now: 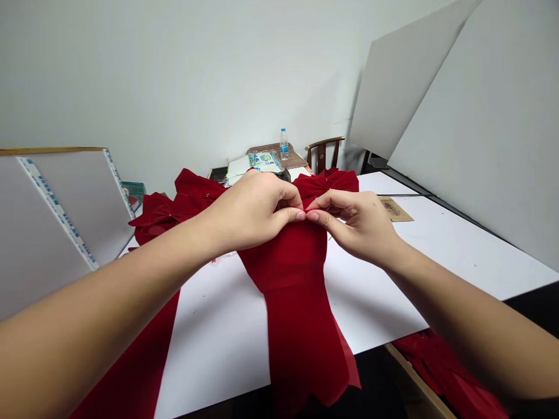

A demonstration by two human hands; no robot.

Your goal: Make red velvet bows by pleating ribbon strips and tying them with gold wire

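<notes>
A length of red velvety fabric [301, 302] hangs from my two hands and drapes over the front edge of the white table [218, 331]. Thumb and fingers of my left hand [273, 206] pinch its gathered upper part. My right hand [345, 218] pinches the same spot from the right, with the fingertips of both hands almost touching. Behind the hands, red gathered bows [325, 183] lie at the centre and more red bows [168, 209] at the left. Another red strip [135, 361] runs down beneath my left forearm.
Beyond the table are a water bottle [283, 145], a wooden chair [325, 152] and printed packets [262, 162]. A brown paper piece [395, 209] lies to the right. White boards [56, 215] stand at the left. More red fabric [449, 372] is in a box at the lower right.
</notes>
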